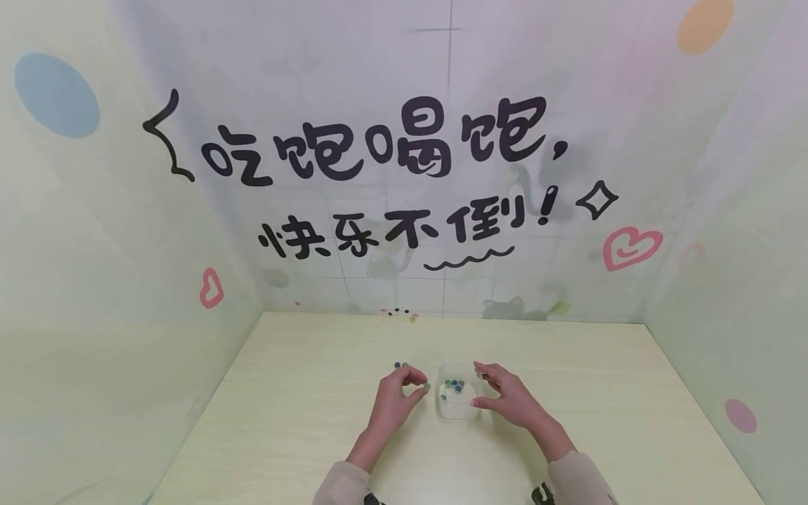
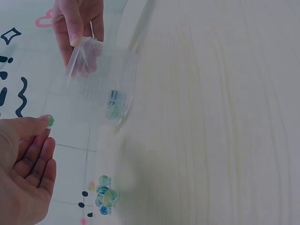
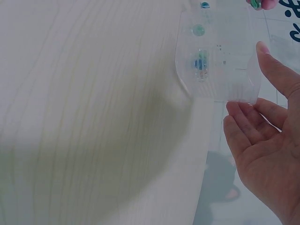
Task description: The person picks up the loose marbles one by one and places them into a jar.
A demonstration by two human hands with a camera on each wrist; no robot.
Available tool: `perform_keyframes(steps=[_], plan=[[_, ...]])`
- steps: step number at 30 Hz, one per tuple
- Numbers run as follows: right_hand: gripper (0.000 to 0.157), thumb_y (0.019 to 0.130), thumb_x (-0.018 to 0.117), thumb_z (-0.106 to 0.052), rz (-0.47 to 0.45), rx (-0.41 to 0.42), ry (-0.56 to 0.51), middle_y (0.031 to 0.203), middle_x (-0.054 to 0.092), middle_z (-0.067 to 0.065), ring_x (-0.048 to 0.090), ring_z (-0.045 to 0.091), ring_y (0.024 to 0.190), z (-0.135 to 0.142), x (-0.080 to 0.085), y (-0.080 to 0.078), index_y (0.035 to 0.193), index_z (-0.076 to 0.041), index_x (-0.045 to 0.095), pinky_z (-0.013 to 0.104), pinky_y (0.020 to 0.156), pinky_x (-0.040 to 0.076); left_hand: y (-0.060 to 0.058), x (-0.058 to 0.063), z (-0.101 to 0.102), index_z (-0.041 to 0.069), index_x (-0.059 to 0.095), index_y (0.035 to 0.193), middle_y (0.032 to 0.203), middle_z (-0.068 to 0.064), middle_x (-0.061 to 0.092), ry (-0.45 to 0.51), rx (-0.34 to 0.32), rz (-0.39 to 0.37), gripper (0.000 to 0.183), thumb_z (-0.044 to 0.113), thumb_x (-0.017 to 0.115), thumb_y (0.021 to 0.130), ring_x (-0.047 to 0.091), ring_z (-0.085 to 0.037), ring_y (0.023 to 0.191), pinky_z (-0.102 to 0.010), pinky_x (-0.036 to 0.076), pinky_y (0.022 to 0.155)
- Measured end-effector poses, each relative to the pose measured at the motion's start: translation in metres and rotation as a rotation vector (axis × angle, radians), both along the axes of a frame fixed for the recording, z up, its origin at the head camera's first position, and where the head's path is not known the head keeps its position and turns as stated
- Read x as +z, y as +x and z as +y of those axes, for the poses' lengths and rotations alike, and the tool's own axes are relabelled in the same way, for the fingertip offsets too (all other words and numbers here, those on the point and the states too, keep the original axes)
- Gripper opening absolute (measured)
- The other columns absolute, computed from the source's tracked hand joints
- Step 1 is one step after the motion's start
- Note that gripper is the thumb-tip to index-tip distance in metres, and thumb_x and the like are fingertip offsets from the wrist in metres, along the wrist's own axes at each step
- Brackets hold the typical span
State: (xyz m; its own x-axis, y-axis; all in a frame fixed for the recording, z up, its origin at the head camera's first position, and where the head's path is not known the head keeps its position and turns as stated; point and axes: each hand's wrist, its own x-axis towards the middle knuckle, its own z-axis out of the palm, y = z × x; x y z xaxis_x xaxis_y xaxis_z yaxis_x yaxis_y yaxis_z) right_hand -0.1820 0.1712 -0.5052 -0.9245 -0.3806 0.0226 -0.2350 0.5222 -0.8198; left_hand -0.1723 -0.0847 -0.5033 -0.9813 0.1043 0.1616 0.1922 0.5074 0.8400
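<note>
Between thumb and fingertip, my left hand (image 1: pixel 393 400) pinches a green glass marble (image 2: pixel 51 121) just left of a clear plastic container (image 1: pixel 459 412). The container stands on the table with several blue and green marbles (image 1: pixel 455 385) on its bottom. My right hand (image 1: pixel 511 401) holds its right side, the thumb and fingers spread along the rim, as the left wrist view (image 2: pixel 79 23) also shows. Beyond my left hand, a small group of loose marbles (image 2: pixel 106 194) lies on the table, partly hidden by that hand in the head view.
The pale wood-grain table (image 1: pixel 284 421) runs back to a printed cloth backdrop (image 1: pixel 379 70) with large dark lettering. Cloth walls rise at the left (image 1: pixel 95 280) and right (image 1: pixel 745 280) of the table.
</note>
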Motion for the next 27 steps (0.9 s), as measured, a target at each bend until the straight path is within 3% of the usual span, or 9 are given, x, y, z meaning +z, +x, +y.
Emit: perform_keyframes(steps=[7,13,27], plan=[[0.074,0.087,0.077,-0.019,0.005,0.001,-0.001,0.137,0.053,0.028,0.049,0.046,0.132,0.0,-0.001,-0.001,0.146,0.008,0.04,0.055,0.111,0.04,0.0,0.0,0.005,0.012,0.068,0.099,0.098,-0.002,0.072,-0.003,-0.017,0.0,0.015,0.009,0.075,0.086,0.066,-0.02,0.098,-0.046,0.055,0.096],[0.073,0.087,0.077,-0.017,0.005,0.0,-0.003,0.137,0.053,0.027,0.05,0.045,0.131,0.001,-0.003,-0.002,0.146,0.007,0.041,0.055,0.111,0.04,0.0,-0.001,0.009,0.013,0.069,0.099,0.098,0.001,0.072,-0.031,-0.025,0.024,0.015,0.01,0.075,0.086,0.066,-0.017,0.097,-0.04,0.056,0.094],[0.072,0.087,0.076,-0.017,-0.009,-0.011,-0.004,0.137,0.053,0.027,0.05,0.045,0.131,0.0,-0.001,-0.001,0.146,0.006,0.041,0.055,0.11,0.04,0.001,-0.001,0.018,0.014,0.069,0.099,0.097,0.002,0.072,-0.018,-0.043,-0.002,0.015,0.01,0.076,0.086,0.066,-0.015,0.096,-0.045,0.055,0.094]])
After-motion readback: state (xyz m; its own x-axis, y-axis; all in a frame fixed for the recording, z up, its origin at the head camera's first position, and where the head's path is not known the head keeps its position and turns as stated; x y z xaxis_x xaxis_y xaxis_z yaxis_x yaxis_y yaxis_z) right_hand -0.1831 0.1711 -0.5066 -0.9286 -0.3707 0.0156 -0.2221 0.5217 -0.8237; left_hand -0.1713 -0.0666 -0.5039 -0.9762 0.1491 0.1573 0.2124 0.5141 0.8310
